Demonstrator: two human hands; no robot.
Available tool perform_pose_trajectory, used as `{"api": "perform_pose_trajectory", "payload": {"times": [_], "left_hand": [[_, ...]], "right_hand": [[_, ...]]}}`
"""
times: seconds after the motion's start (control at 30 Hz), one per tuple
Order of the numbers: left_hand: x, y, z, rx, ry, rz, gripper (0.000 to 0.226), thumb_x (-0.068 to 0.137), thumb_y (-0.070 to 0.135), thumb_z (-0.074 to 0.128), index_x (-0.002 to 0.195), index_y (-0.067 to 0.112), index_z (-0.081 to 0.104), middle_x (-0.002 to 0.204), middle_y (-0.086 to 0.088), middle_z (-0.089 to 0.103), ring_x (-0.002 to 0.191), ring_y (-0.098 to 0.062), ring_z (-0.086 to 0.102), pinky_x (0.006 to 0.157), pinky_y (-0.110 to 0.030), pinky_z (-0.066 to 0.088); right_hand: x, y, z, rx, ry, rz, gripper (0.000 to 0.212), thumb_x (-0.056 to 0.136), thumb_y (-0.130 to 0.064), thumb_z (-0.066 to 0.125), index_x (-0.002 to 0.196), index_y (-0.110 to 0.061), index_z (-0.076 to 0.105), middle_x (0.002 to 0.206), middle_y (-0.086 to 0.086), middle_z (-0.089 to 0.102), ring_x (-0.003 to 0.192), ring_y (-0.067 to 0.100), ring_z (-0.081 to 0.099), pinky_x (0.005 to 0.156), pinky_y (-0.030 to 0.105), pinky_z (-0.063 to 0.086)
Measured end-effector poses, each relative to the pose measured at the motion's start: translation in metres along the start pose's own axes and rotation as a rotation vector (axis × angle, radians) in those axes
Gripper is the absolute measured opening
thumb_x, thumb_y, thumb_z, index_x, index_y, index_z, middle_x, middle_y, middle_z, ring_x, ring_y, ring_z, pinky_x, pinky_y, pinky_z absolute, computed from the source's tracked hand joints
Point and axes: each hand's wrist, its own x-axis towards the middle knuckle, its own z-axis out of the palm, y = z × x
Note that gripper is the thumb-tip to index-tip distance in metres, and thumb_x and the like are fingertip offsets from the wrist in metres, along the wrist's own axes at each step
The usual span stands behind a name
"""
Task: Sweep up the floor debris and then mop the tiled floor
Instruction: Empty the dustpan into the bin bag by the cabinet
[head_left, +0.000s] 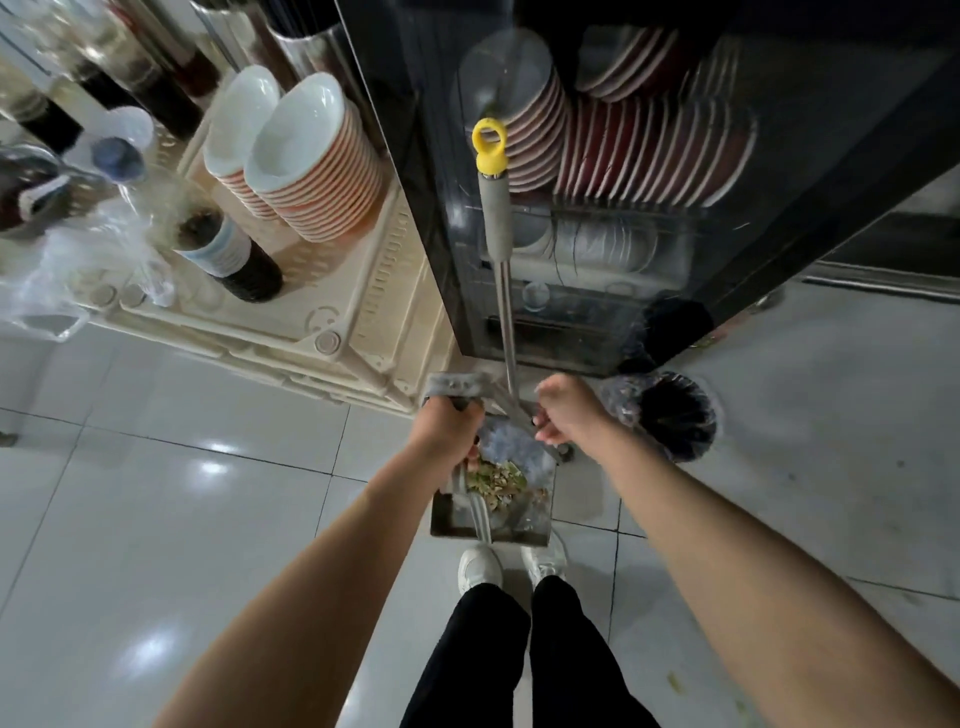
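Far to the upper left of the dustpan (441, 519), a cream plastic rack (332, 291) stands on the tiled floor (156, 519). It carries a crumpled plastic bag (78, 270), a dark bottle (228, 249) and two stacks of bowls (311, 156).

The left hand (449, 431) is above the dustpan's left edge, its fingers curled tight round the grey grip of the pan's upright handle. The metal dustpan sits low over the tiles. A heap of greenish and pale debris (493, 480) lies inside, toward its far end. Just below the pan are the person's white shoes (480, 566).

The broom (496, 218) rises from above the pan. Its yellow-capped pole leans against a black glass cabinet (415, 208), and its pale bristles are blurred over the debris. The right hand (569, 413) is above the pan's right corner, with fingers and thumb curled in at the low end of the broom's metal shaft, seemingly pinching it.

Stacked plates (639, 150) show behind the cabinet glass. To the upper right of the dustpan, beside the right wrist, stands a round bin (675, 415) with a dark liner.
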Motion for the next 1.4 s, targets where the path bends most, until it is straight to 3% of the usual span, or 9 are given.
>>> {"api": "perform_pose_trajectory", "payload": {"times": [0.27,0.4,0.47,0.53,0.63,0.9,1.13,1.27,1.4], "left_hand": [[-0.033,0.02,0.008,-0.068,-0.014,0.016,0.021,0.095,0.026,0.046,0.09,0.007,0.054,0.062,-0.007,0.049,0.053,-0.019,0.047,0.061,-0.034,0.046],[-0.047,0.027,0.008,-0.056,-0.082,0.065,0.031,0.096,0.025,0.045,0.104,-0.003,0.058,0.059,-0.007,0.048,0.05,-0.02,0.048,0.059,-0.031,0.051],[-0.058,0.031,0.009,-0.052,-0.091,0.063,0.031,0.096,0.026,0.045,0.09,0.0,0.06,0.057,-0.006,0.049,0.055,-0.023,0.051,0.065,-0.032,0.05],[-0.067,0.036,0.008,-0.094,-0.099,0.033,0.031,0.095,0.024,0.044,0.07,0.008,0.053,0.053,-0.005,0.048,0.049,-0.022,0.05,0.065,-0.034,0.048],[-0.082,0.043,0.008,-0.155,-0.148,0.027,0.027,0.095,0.018,0.043,0.07,0.009,0.046,0.05,-0.005,0.041,0.025,-0.013,0.039,0.045,-0.024,0.042],[-0.114,0.067,0.012,-0.244,-0.393,-0.021,0.025,0.096,0.009,0.044,0.071,0.009,0.039,0.056,-0.003,0.036,0.027,-0.008,0.031,0.033,-0.012,0.033],[-0.124,0.076,0.014,-0.29,-0.481,-0.066,0.03,0.094,0.004,0.043,0.065,0.009,0.037,0.042,-0.002,0.035,0.022,-0.008,0.028,0.033,-0.009,0.032],[-0.122,0.076,0.014,-0.286,-0.498,-0.052,0.026,0.096,0.009,0.045,0.071,0.009,0.038,0.053,-0.003,0.032,0.021,-0.007,0.028,0.032,-0.01,0.032],[-0.116,0.075,0.015,-0.328,-0.514,-0.05,0.023,0.094,0.008,0.05,0.072,0.009,0.042,0.039,0.0,0.036,0.023,-0.006,0.03,0.032,-0.011,0.032]], "right_hand": [[-0.076,0.033,0.008,0.224,0.052,-0.087,0.039,0.096,-0.043,0.044,0.116,-0.011,0.054,0.071,0.001,0.059,0.048,0.007,0.057,0.041,0.018,0.048],[-0.116,0.058,0.021,0.309,-0.006,-0.163,0.074,0.077,-0.064,0.047,0.134,-0.016,0.046,0.104,0.003,0.063,0.086,0.01,0.061,0.073,0.026,0.055],[-0.131,0.072,0.035,0.248,-0.037,-0.153,0.086,0.072,-0.063,0.055,0.143,-0.019,0.035,0.133,0.005,0.053,0.113,0.016,0.055,0.097,0.033,0.047],[-0.138,0.079,0.054,0.203,-0.052,-0.133,0.095,0.071,-0.056,0.065,0.148,-0.02,0.022,0.147,0.005,0.038,0.13,0.021,0.042,0.106,0.035,0.036],[-0.142,0.085,0.084,0.057,0.025,-0.067,0.1,0.072,-0.058,0.066,0.15,-0.021,0.014,0.154,0.004,0.025,0.139,0.026,0.03,0.112,0.042,0.029],[-0.152,0.107,0.081,-0.254,0.359,0.036,0.059,0.087,-0.054,0.052,0.129,-0.012,0.045,0.121,0.01,0.055,0.104,0.02,0.058,0.084,0.032,0.054],[-0.149,0.124,0.078,-0.117,0.428,0.131,0.036,0.085,-0.042,0.063,0.102,-0.012,0.057,0.086,0.002,0.067,0.073,0.016,0.065,0.065,0.034,0.058],[-0.149,0.136,0.065,-0.33,0.439,0.122,0.024,0.088,-0.036,0.059,0.1,-0.015,0.058,0.087,-0.001,0.067,0.077,0.015,0.066,0.056,0.026,0.052],[-0.146,0.143,0.044,-0.424,0.389,0.08,0.024,0.091,-0.035,0.056,0.098,-0.012,0.059,0.071,-0.007,0.056,0.065,0.01,0.057,0.053,0.02,0.048]]}}
